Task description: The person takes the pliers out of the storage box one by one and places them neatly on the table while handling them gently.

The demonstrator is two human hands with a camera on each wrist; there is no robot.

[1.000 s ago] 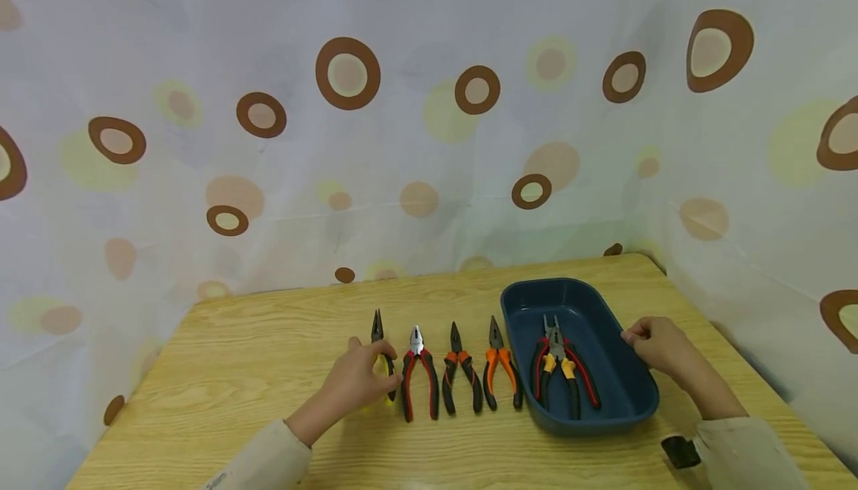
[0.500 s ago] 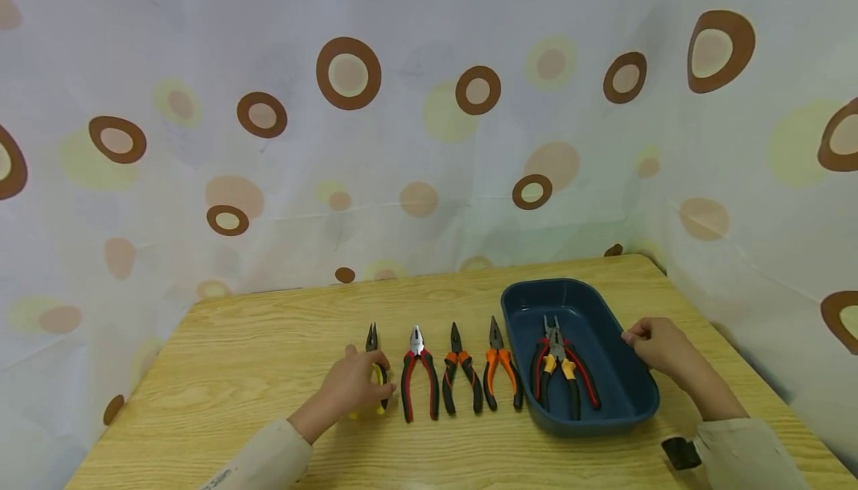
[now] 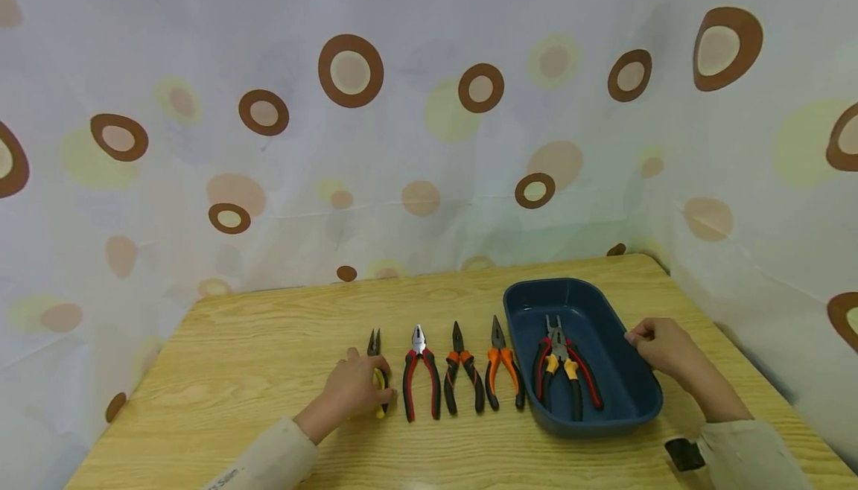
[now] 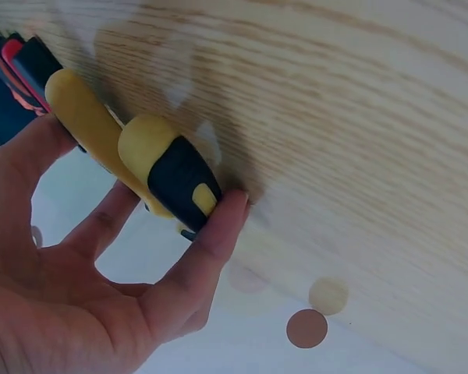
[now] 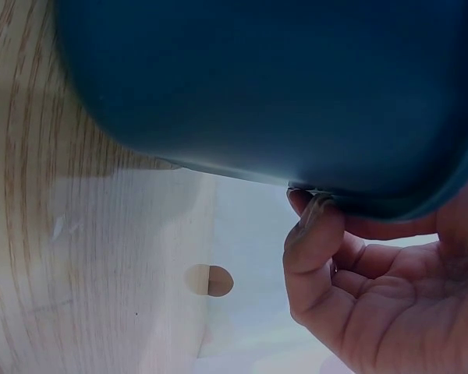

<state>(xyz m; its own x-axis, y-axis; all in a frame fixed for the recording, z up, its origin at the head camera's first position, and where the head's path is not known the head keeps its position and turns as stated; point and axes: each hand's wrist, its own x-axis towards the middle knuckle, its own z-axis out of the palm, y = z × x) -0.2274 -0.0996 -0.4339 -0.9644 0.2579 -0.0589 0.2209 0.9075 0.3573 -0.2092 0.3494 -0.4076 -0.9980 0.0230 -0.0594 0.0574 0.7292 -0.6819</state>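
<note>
Work appears partway: two pliers (image 3: pixel 558 346) lie in the blue tray (image 3: pixel 587 330), three pliers (image 3: pixel 459 353) in a row beside it on the tabletop (image 3: pixel 255 356). The left hand (image 3: pixel 354 386) grips yellow-and-black pliers (image 4: pixel 144 152) at the row's left end; the right hand (image 3: pixel 666 345) pinches the tray's rim.

Cream sleeves (image 3: pixel 278 454) bear dark lettering (image 3: pixel 224 478) on the left and a black block (image 3: pixel 684 454) beside the right cuff (image 3: pixel 712 441).

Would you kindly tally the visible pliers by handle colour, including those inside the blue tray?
Yellow and black pliers: 2
Red and black pliers: 2
Orange and black pliers: 2
Total: 6
</note>
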